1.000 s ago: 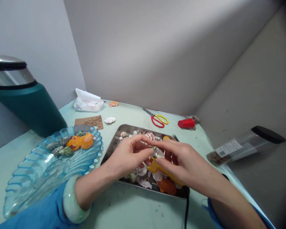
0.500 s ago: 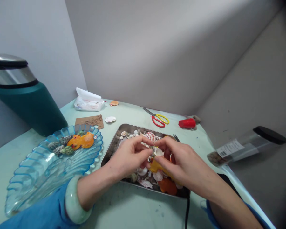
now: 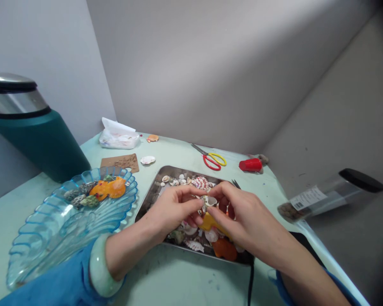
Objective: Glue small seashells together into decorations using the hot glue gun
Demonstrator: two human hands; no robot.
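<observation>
Both hands meet over a metal tray (image 3: 153, 190) filled with several seashells. My left hand (image 3: 170, 211) pinches a small shell (image 3: 210, 200) between thumb and fingertips. My right hand (image 3: 239, 214) is closed round a yellow glue gun (image 3: 210, 222), its fingertips touching the same small shell. A black cord (image 3: 250, 282) runs from the gun toward the near table edge. A pale green bangle (image 3: 97, 272) circles my left wrist, above a blue sleeve.
A blue shell-shaped glass dish (image 3: 60, 225) with a few coloured shells sits at left. Behind it stands a teal bin (image 3: 28, 131). Farther back lie a tissue pack (image 3: 118, 137), brown card (image 3: 120, 162), scissors (image 3: 212, 158) and a red cap (image 3: 250, 165). A clear jar (image 3: 328, 195) lies at right.
Both hands have sunk slightly toward the tray and drawn closer together around the small shell. Nothing else has moved.
</observation>
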